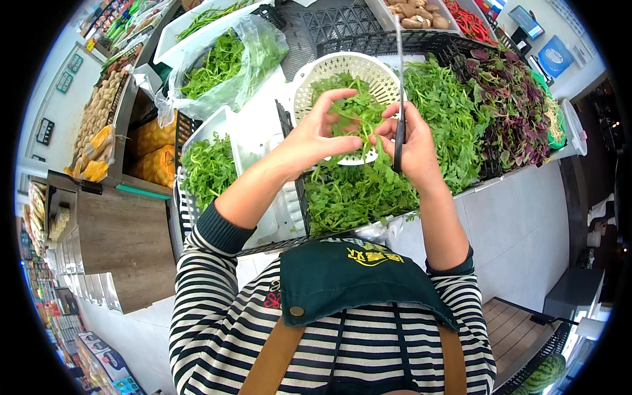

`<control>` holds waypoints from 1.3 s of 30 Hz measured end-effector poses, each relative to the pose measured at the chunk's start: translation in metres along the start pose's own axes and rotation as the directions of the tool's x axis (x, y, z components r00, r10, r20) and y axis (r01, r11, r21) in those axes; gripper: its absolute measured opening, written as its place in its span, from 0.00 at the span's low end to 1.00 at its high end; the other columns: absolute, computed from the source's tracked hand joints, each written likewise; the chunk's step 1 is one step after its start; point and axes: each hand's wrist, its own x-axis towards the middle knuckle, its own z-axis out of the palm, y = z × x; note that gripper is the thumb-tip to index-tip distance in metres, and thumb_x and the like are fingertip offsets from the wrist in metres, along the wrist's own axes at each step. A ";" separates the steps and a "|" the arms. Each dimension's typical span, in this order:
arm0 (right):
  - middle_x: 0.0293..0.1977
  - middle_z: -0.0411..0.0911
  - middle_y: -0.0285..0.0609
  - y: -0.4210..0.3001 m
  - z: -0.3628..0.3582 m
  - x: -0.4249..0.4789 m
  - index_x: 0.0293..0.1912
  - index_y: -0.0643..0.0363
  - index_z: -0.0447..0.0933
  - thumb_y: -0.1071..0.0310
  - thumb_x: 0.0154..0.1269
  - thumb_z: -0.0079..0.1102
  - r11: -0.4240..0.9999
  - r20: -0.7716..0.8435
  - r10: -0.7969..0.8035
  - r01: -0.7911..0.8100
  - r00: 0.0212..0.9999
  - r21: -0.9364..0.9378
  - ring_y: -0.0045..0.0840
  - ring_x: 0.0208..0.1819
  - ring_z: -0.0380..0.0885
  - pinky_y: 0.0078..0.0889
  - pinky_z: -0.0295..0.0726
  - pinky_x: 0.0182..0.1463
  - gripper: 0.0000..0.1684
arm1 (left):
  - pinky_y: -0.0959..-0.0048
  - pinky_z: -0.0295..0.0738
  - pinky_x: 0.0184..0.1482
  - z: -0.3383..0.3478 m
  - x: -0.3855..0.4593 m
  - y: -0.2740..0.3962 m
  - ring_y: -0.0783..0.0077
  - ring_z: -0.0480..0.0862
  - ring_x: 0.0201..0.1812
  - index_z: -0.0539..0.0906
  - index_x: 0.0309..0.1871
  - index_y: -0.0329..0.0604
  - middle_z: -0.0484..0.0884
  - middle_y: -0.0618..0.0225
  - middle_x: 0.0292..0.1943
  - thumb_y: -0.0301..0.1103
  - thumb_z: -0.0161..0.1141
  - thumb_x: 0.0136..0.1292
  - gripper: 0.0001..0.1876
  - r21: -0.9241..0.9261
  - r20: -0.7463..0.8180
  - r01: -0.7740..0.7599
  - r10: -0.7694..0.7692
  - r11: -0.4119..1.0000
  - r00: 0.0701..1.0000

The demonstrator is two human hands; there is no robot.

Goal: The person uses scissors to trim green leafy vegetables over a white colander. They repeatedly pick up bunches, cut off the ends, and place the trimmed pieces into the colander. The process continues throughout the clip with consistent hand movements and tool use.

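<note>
My left hand [326,128] curls around a sprig of leafy greens [364,114], its thumb against the stems and its fingers partly behind the leaves. Pinched at the stem end of that sprig are the thumb and fingertips of my right hand [412,140]. The same hand grips a knife [399,126] by its black handle, blade pointing away from me. Below both hands sits a white plastic colander [308,81] with some greens in it. Loose leafy greens [358,197] lie in the black crate in front of me and continue to the right of the colander.
A clear plastic bag [261,54] of greens stands back left, above a white tub [229,118] of greens. Red-purple leafy vegetables [508,108] fill the right. Mushrooms [417,12] and red chillies [466,22] lie at the back. Crate rims [291,163] stand up around the greens.
</note>
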 end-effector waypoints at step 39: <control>0.19 0.74 0.43 0.017 0.019 -0.066 0.44 0.58 0.61 0.48 0.69 0.41 0.642 0.490 0.275 -0.537 0.827 0.547 0.19 0.14 0.72 0.13 0.64 0.12 0.21 | 0.75 0.71 0.40 -0.002 0.025 -0.046 0.72 0.79 0.35 0.74 0.40 0.44 0.80 0.68 0.34 0.23 0.63 0.54 0.12 -0.610 -0.395 -0.052 -0.245 0.791 0.885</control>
